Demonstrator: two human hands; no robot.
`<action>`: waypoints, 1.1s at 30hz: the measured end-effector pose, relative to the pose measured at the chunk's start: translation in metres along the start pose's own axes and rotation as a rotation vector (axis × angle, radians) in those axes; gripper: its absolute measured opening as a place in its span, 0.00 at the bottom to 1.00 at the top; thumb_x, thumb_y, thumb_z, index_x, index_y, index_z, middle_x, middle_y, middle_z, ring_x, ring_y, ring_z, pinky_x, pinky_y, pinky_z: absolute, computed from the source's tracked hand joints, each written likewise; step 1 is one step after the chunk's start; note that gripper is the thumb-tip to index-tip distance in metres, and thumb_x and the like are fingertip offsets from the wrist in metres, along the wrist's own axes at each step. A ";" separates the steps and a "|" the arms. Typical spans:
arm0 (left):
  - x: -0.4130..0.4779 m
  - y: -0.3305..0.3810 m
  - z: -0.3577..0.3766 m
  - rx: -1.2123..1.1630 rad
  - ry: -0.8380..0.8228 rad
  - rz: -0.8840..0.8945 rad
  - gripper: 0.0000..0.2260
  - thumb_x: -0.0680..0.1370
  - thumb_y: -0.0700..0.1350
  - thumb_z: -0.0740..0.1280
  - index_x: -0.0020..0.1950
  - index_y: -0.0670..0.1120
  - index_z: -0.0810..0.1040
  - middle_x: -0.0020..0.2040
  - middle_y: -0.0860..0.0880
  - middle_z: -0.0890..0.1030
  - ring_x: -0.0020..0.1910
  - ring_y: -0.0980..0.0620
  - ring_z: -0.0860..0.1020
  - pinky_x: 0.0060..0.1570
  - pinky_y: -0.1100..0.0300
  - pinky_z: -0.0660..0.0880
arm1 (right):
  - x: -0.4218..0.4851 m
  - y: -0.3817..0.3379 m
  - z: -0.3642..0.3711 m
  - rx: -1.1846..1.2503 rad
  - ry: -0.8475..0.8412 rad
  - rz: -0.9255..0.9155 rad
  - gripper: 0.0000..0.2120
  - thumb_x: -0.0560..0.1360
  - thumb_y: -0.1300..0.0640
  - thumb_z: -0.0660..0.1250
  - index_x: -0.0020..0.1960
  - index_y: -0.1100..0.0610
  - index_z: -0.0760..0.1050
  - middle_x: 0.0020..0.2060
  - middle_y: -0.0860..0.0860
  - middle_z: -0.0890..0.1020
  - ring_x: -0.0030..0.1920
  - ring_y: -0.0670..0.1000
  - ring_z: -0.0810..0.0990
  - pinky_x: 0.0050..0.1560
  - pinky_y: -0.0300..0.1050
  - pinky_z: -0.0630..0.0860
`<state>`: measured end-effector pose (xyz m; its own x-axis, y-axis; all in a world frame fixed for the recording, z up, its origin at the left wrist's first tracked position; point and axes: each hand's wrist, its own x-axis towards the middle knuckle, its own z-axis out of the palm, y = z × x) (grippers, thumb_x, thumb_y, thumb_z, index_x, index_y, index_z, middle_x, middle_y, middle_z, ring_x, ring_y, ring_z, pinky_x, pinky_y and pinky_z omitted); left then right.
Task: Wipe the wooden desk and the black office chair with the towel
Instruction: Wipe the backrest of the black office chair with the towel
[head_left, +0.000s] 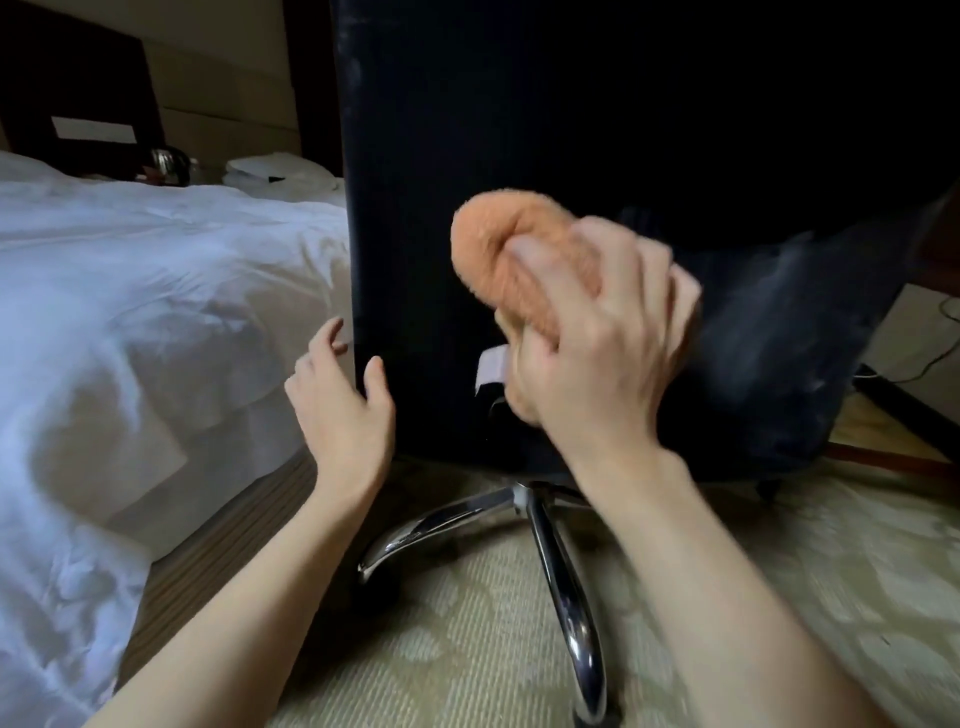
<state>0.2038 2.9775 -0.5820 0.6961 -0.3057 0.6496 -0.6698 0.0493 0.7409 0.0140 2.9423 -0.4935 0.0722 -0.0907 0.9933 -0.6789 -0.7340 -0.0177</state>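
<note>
Right hand (597, 353) clenched round bunched orange towel (498, 244), pressed against back of black chair (441, 156), lower middle; both blurred. Left hand (340, 400) relaxed, fingers spread at chair back's left edge, thumb touching it. Pale patterned carpet (467, 623) below, chrome chair base (561, 571) on it. Bed (130, 270) with white sheets at left
</note>
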 end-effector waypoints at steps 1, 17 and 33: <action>-0.003 0.008 0.002 0.027 0.011 0.055 0.25 0.81 0.42 0.65 0.79 0.46 0.66 0.67 0.41 0.75 0.67 0.41 0.70 0.69 0.52 0.62 | 0.007 0.009 0.003 -0.043 0.000 -0.009 0.20 0.73 0.58 0.71 0.63 0.45 0.82 0.61 0.52 0.80 0.61 0.58 0.76 0.63 0.58 0.68; -0.012 -0.001 0.006 0.049 -0.170 -0.079 0.29 0.85 0.54 0.55 0.83 0.65 0.45 0.64 0.45 0.79 0.70 0.38 0.67 0.73 0.42 0.63 | -0.114 0.067 -0.014 0.015 -0.417 -0.059 0.22 0.66 0.57 0.71 0.60 0.47 0.82 0.58 0.54 0.79 0.55 0.59 0.76 0.56 0.55 0.66; -0.008 0.002 0.006 -0.071 -0.169 -0.224 0.28 0.83 0.53 0.58 0.82 0.65 0.53 0.73 0.46 0.74 0.74 0.40 0.67 0.74 0.41 0.64 | -0.144 0.074 -0.019 -0.123 -0.904 0.013 0.12 0.73 0.55 0.66 0.52 0.41 0.81 0.48 0.42 0.75 0.49 0.50 0.72 0.52 0.48 0.69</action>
<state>0.1951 2.9748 -0.5865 0.7677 -0.4703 0.4354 -0.4803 0.0275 0.8767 -0.0604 2.9139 -0.6360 0.5742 -0.6291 0.5240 -0.7529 -0.6572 0.0359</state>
